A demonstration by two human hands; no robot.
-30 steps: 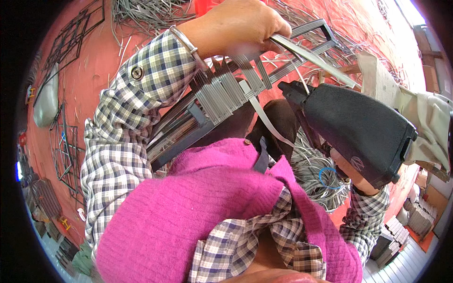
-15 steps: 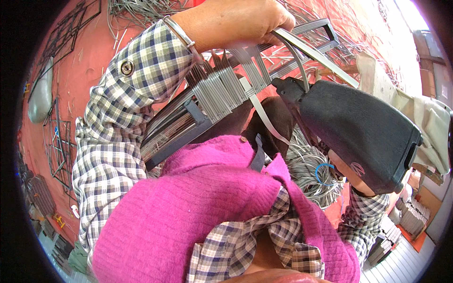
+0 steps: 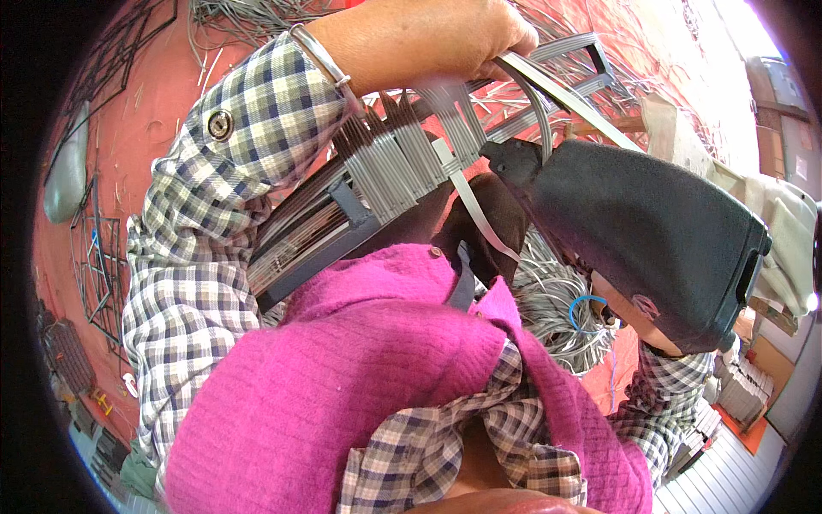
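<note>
Now my left hand (image 3: 437, 38) is clamped on a flat grey plastic strip (image 3: 535, 94), pulling it taut over the half-woven grey strip panel (image 3: 385, 184) across my lap; right hand hidden behind the dark pouch (image 3: 651, 231), can't tell its grip.

Woven frame (image 3: 385, 184) lies left of the tool (image 3: 651, 231), over strips (image 3: 556, 300)

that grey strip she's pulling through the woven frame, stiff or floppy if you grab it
Probably springy rather than limp: the grey strip holds a smooth curve from the left hand down past the woven frame. It looks thin and flat, so likely light. Its smooth surface may be slippery under loose fingers.
</note>
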